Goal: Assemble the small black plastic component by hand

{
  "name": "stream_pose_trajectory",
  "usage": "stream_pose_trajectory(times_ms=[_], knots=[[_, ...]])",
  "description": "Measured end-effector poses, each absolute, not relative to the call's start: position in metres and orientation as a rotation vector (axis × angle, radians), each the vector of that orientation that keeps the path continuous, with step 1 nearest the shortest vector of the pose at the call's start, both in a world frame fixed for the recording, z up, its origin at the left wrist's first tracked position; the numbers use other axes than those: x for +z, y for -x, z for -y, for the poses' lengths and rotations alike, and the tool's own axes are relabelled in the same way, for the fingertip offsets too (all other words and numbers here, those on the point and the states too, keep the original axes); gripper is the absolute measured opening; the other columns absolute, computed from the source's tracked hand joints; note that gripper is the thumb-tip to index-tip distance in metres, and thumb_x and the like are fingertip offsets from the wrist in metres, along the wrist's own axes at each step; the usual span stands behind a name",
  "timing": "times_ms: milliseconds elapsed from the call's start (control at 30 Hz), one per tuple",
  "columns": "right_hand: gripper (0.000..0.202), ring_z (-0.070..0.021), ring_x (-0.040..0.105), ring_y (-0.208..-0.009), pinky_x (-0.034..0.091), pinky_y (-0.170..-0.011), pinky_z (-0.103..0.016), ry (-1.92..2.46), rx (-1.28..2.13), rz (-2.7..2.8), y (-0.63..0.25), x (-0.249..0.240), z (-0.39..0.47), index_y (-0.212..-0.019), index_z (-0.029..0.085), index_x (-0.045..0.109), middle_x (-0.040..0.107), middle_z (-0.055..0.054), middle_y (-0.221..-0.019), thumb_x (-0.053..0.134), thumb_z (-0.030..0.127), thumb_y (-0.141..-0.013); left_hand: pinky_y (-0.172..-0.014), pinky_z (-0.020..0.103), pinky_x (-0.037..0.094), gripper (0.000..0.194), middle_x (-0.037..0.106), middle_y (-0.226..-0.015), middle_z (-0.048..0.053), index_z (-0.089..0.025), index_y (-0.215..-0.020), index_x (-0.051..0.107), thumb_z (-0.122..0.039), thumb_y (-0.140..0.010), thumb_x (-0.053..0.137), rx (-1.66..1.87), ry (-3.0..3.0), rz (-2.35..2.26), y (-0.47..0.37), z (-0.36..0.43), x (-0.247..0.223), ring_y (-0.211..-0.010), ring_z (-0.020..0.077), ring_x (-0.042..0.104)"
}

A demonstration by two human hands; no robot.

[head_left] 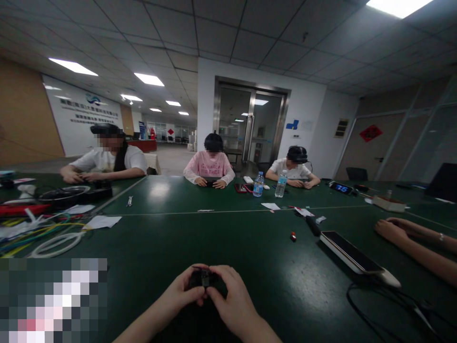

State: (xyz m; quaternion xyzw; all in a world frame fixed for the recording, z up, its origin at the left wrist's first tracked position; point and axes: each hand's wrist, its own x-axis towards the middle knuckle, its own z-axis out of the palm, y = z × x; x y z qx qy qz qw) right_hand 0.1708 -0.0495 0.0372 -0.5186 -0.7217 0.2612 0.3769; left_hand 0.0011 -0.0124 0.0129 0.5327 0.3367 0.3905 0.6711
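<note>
A small dark object point(204, 278) is held between my two hands, low in the middle of the head view, over the dark green table point(150, 267). My left hand point(185, 288) grips it from the left, with fingers curled behind it and the thumb at its lower edge. On the other side my right hand point(228, 290) closes round it in the same way, the two thumbs almost touching. The fingers cover much of the object, and its exact kind cannot be made out.
At right lie a white device with a black screen point(352, 252), black cables point(374, 297) and another person's forearms point(410, 238). A small red item point(293, 236) is nearer. Two bottles point(258, 185) stand farther back. Wires point(53, 233) and paper point(103, 222) lie left. Three people sit opposite.
</note>
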Motion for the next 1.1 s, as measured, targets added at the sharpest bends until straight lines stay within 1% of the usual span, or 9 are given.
stream_pose_trajectory(times_ms=[100,267,433,600,800,933,1100], knots=[[0.035,-0.0189,0.052,-0.104,0.040,-0.092,-0.033,1.309,0.642,1.859,-0.171,0.036,0.049,-0.107,0.029,0.057,0.059,-0.001,-0.108,0.055,0.016,-0.075,-0.061,0.030,0.044,0.039,0.062,-0.080,0.001,-0.019,-0.104,0.053,-0.020,-0.067,0.068,0.876,-1.186,-0.737,-0.001,0.012,0.013,-0.065,0.0143,0.057],[0.024,-0.0192,0.052,-0.105,0.040,-0.091,-0.033,1.341,0.617,1.900,-0.172,0.034,0.049,-0.097,0.029,0.063,0.057,-0.002,-0.110,0.054,0.019,-0.078,-0.064,0.031,0.044,0.044,0.062,-0.083,0.002,-0.020,-0.105,0.053,-0.020,-0.065,0.071,0.859,-1.168,-0.710,-0.001,0.012,0.013,-0.070,0.0159,0.058],[0.023,-0.0193,0.052,-0.105,0.041,-0.090,-0.033,1.344,0.619,1.899,-0.172,0.035,0.049,-0.097,0.030,0.063,0.057,-0.002,-0.109,0.053,0.020,-0.080,-0.067,0.032,0.043,0.044,0.062,-0.082,0.001,-0.021,-0.104,0.052,-0.021,-0.065,0.071,0.836,-1.176,-0.707,-0.001,0.013,0.015,-0.075,0.0173,0.058],[0.025,-0.0199,0.053,-0.103,0.042,-0.089,-0.033,1.316,0.623,1.897,-0.173,0.037,0.051,-0.100,0.030,0.061,0.058,-0.002,-0.108,0.052,0.019,-0.079,-0.067,0.031,0.042,0.045,0.061,-0.082,0.000,-0.023,-0.104,0.051,-0.025,-0.064,0.072,0.834,-1.186,-0.689,0.001,0.011,0.010,-0.070,0.0154,0.057],[0.017,-0.0190,0.054,-0.100,0.043,-0.088,-0.032,1.267,0.620,1.871,-0.172,0.036,0.050,-0.093,0.026,0.062,0.060,-0.003,-0.104,0.052,0.019,-0.080,-0.068,0.032,0.042,0.045,0.059,-0.089,0.002,-0.023,-0.104,0.052,-0.029,-0.064,0.072,0.850,-1.212,-0.709,0.003,0.007,0.004,-0.072,0.0151,0.055],[0.016,-0.0178,0.055,-0.099,0.042,-0.088,-0.032,1.232,0.624,1.855,-0.171,0.035,0.049,-0.091,0.024,0.063,0.061,-0.004,-0.102,0.053,0.017,-0.080,-0.069,0.031,0.042,0.045,0.059,-0.086,0.001,-0.023,-0.103,0.052,-0.030,-0.063,0.073,0.839,-1.216,-0.683,0.003,0.005,0.003,-0.071,0.0146,0.055],[0.016,-0.0177,0.055,-0.101,0.043,-0.089,-0.032,1.231,0.661,1.858,-0.172,0.037,0.050,-0.092,0.025,0.064,0.060,-0.004,-0.103,0.052,0.020,-0.082,-0.069,0.031,0.042,0.047,0.060,-0.084,0.001,-0.023,-0.103,0.053,-0.032,-0.061,0.074,0.860,-1.232,-0.694,0.002,0.006,0.004,-0.072,0.0155,0.055]])
